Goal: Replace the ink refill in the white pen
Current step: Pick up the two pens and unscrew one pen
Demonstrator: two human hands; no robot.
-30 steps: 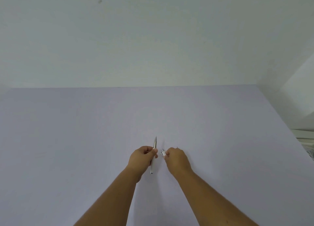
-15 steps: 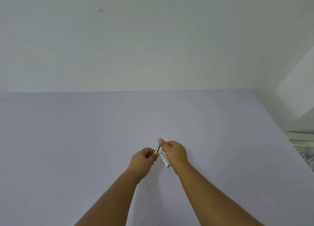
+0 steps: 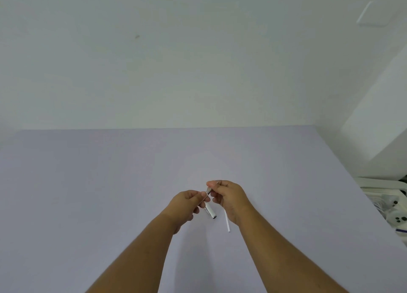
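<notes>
My two hands meet low over the lilac table. My left hand pinches the white pen: its white barrel slants down and to the right from the fingertips and ends in a dark tip. A short silver pen part shows between the fingertips of both hands. My right hand touches that silver part with thumb and forefinger. It also holds a thin white ink refill, whose lower end sticks out below the palm. How the pen parts join is hidden by the fingers.
A pale wall rises behind the table's far edge. Past the table's right edge lie white objects with dark dots and some cables. A white wall plate sits at the top right.
The hands have stayed together. The white barrel now hangs from my left fingertips, and the thin refill has appeared below my right palm. The view has tilted slightly upward.
</notes>
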